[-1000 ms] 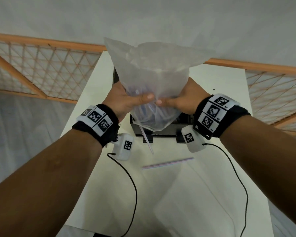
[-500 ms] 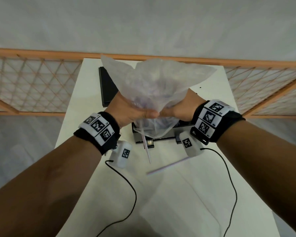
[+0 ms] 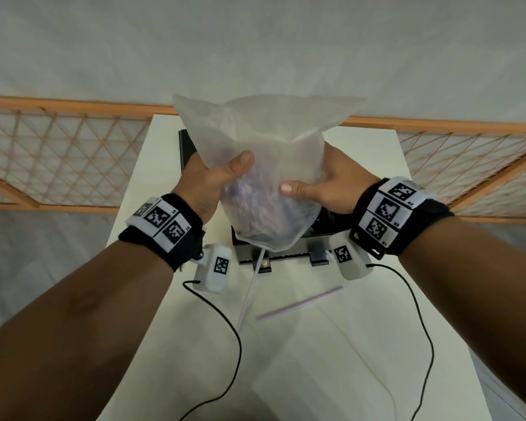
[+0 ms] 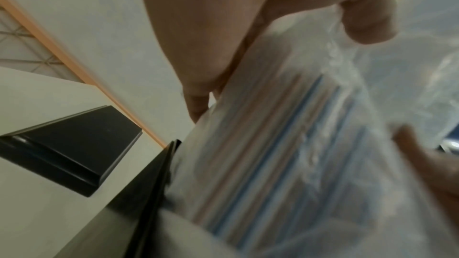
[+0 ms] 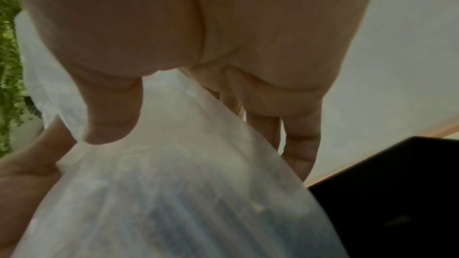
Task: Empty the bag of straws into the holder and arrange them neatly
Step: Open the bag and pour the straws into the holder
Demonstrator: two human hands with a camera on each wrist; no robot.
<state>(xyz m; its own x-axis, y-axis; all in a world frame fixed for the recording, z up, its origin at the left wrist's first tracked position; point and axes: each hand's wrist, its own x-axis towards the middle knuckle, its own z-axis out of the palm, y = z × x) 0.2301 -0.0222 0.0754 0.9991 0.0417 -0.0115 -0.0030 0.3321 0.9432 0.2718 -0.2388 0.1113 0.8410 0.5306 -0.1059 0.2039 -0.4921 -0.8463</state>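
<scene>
A: Biggest first. What's there?

B: White table (image 3: 331, 360), w/ an orange lattice fence (image 3: 58, 153) behind it. Black holder (image 3: 325, 221) sits mid-table, mostly hidden by the bag. A flat black piece (image 4: 74, 156) lies on the table left of it, apart from it.

A: The bag?

B: Cloudy plastic bag (image 3: 264, 165), held over the holder, lower end hanging down at the holder's front edge. Straws (image 4: 273, 164) packed inside, striped blue, pink & white, blurry in both wrist views.

A: Hands?

B: Left hand (image 3: 213, 177) grips the bag's left side, thumb across the front, fingers behind. Right hand (image 3: 331, 186) grips the right side the same way, thumb on the front. Both are wrapped round the bag.

A: Any writing?

B: No brand or words on the bag or holder. Black & white square code tags on both wristbands (image 3: 164, 221), w/ tiny characters beside them, too small to read. Same sort of tag on the white camera units (image 3: 214, 267) under each wrist.

A: Loose bits, anything in the way?

B: One straw (image 3: 249, 296) pokes out below the bag & slants down onto the table. Another loose straw (image 3: 299, 303) lies flat just right of it, not touching. Black cables (image 3: 234, 344) trail from the wrist units across the table, the left one passing close to the slanting straw's tip.
</scene>
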